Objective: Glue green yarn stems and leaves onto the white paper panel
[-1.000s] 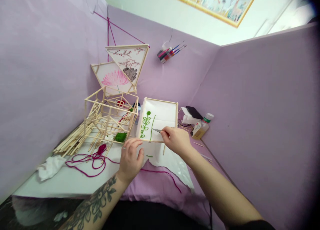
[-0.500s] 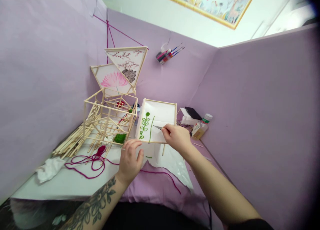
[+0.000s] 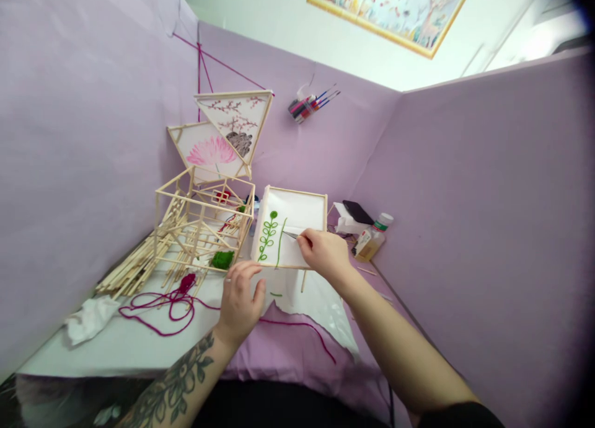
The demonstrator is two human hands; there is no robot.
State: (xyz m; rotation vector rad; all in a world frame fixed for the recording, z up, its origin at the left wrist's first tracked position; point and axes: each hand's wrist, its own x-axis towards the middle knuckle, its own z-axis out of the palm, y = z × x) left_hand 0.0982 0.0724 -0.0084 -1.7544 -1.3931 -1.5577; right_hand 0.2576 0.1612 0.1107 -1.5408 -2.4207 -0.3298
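A white panel in a wooden stick frame (image 3: 302,214) lies tilted on the table, with a green leafy stem and a straight green yarn line (image 3: 279,243) on it. My right hand (image 3: 323,254) pinches thin metal tweezers (image 3: 290,235), their tip at the straight green line. My left hand (image 3: 242,298) rests at the panel's near left corner, fingers curled over its edge. A short green yarn scrap (image 3: 276,294) lies just below the frame.
A wooden stick lantern frame (image 3: 204,220) stands left, with painted triangular panels (image 3: 235,124) above it. Loose sticks (image 3: 134,263), magenta yarn (image 3: 162,304), green yarn (image 3: 222,259) and crumpled tissue (image 3: 88,319) lie left. A glue bottle (image 3: 372,237) and black phone (image 3: 357,212) sit right. Purple walls close in.
My right hand and the tweezers have shifted slightly up along the green line. My left hand stays at the frame's corner. The view has tilted a little.
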